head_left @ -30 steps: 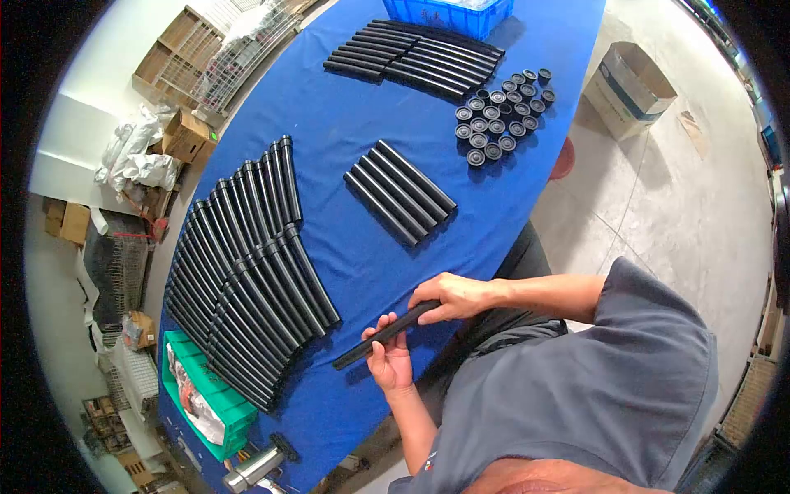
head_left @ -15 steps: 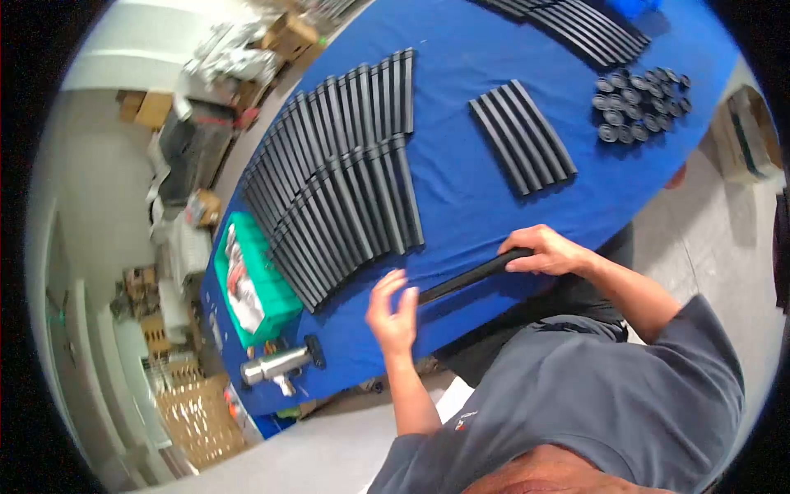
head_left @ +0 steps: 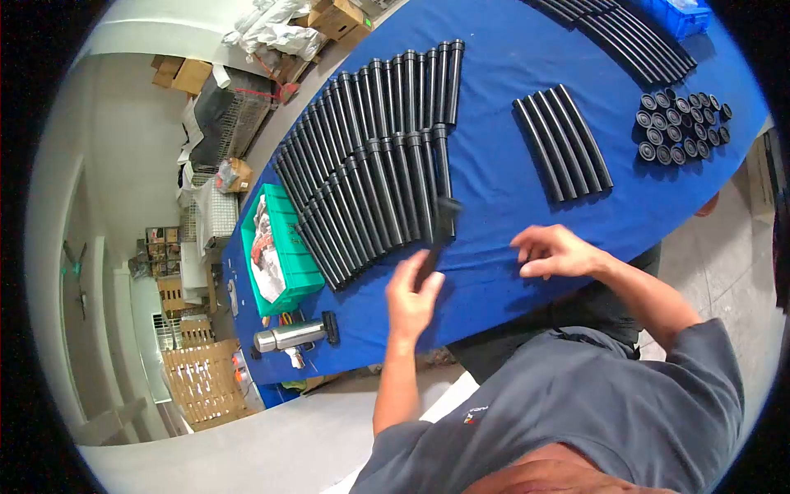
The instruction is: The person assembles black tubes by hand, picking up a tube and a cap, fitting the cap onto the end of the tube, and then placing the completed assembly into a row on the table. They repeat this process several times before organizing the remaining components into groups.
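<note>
My left hand (head_left: 411, 298) is wrapped round the lower end of a black tube (head_left: 443, 224), which is blurred and tilted upward, its capped end over the near right edge of the tube rows. Two rows of capped black tubes (head_left: 362, 185) lie fanned out on the blue cloth. My right hand (head_left: 555, 251) is over the cloth with fingers curled and apart, holding nothing. Beyond it lie several black tubes without visible caps (head_left: 564, 144). A cluster of round black caps (head_left: 679, 128) sits to their right.
A green bin (head_left: 303, 262) with white and red contents stands at the table's left. Near it lies a silver cylindrical tool (head_left: 292, 336). More black tubes (head_left: 634, 41) and a blue crate (head_left: 683, 18) are at the far right of the blue table.
My right hand has let go of the black tube. The tube, held in my left hand, has swung from lying between both hands to pointing up toward the rows. The camera view has shifted.
</note>
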A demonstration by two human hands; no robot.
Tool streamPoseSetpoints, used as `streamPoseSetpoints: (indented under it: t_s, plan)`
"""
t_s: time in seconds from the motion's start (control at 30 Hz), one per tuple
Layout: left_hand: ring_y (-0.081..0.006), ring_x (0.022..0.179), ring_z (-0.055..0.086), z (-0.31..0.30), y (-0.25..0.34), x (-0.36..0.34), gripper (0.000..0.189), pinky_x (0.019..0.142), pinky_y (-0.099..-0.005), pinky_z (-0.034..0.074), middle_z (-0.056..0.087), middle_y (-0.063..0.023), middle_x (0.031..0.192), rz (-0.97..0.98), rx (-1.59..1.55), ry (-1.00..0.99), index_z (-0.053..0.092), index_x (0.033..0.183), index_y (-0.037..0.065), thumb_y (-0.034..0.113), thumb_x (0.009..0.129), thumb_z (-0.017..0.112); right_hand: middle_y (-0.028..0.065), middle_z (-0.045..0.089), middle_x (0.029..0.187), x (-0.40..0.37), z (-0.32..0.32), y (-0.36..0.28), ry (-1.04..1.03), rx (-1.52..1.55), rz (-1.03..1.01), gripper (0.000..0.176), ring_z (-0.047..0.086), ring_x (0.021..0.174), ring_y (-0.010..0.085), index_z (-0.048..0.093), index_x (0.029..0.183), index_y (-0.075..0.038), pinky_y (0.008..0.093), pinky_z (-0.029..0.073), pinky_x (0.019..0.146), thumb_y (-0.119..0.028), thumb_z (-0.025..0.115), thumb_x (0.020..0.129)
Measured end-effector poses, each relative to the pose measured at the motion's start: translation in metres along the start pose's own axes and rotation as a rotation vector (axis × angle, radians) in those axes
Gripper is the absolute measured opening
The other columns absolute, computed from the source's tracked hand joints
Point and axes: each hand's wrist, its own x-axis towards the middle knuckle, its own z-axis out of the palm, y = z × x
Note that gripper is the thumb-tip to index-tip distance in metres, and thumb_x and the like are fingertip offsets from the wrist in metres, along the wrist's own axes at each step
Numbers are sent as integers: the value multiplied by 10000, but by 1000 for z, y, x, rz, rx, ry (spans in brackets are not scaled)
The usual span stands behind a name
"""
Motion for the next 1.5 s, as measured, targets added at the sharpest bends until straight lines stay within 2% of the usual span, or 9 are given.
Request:
streamPoseSetpoints:
  t_s: [0.1,0.2,0.23,0.3,0.4,0.5,0.7,0.9,1.5]
  plan:
    - [-163,887,640,-24,18,38,440,800,-292,539,635,-75,996,-164,-337,143,651,1241,-62,106,860,795,125,693,852,48,17,-16,-397,-546,-384,361,691,765,261,684,1090,2,409,555,682,-326,719,944]
    - [-186,928,670,-35,25,90,529,816,-313,560,656,-108,1039,87,152,58,594,1343,-51,97,867,772,149,689,792,98,35,9,-404,-800,-689,317,675,755,368,681,936,-33,466,535,662,-348,651,958]
    - [-121,823,643,-26,27,115,540,699,-308,557,679,-76,988,342,145,118,585,1391,-20,95,888,744,142,685,781,106,34,14,-376,-762,-693,308,673,743,365,683,920,-39,466,534,658,-344,652,956]
    - [-137,789,657,-17,52,144,567,710,-304,548,710,-116,994,175,243,59,586,1424,50,118,880,730,128,677,758,118,28,24,-324,-681,-695,292,670,719,357,686,888,-51,464,532,651,-334,654,953]
    - [-283,861,736,8,38,216,566,770,-359,576,729,-181,1098,524,474,48,584,1434,108,199,886,692,123,676,763,115,20,20,-327,-678,-640,278,665,705,357,681,860,-60,468,524,634,-321,649,950]
    - [-384,1069,702,36,39,281,560,915,-449,561,689,-207,1260,389,614,-62,573,1439,137,287,902,625,143,659,758,116,20,23,-318,-641,-636,306,654,718,384,647,829,-59,495,518,638,-342,638,944]
    - [-430,1004,705,84,15,373,589,894,-539,559,710,-217,1168,301,807,-57,510,1465,120,290,904,569,157,668,784,117,16,19,-336,-629,-554,351,660,763,412,603,797,-55,544,524,675,-375,616,942]
    - [-450,1062,679,100,3,404,588,937,-571,528,689,-199,1237,210,843,-93,487,1485,190,337,917,530,138,653,773,120,16,27,-319,-635,-579,305,650,721,379,630,853,-50,493,516,624,-337,620,956]
    - [-419,919,727,115,-12,409,540,778,-520,610,645,-245,1102,306,1002,-43,499,1454,108,251,945,607,166,672,800,120,16,19,-321,-593,-518,312,664,781,419,608,815,-51,544,532,697,-334,616,948]
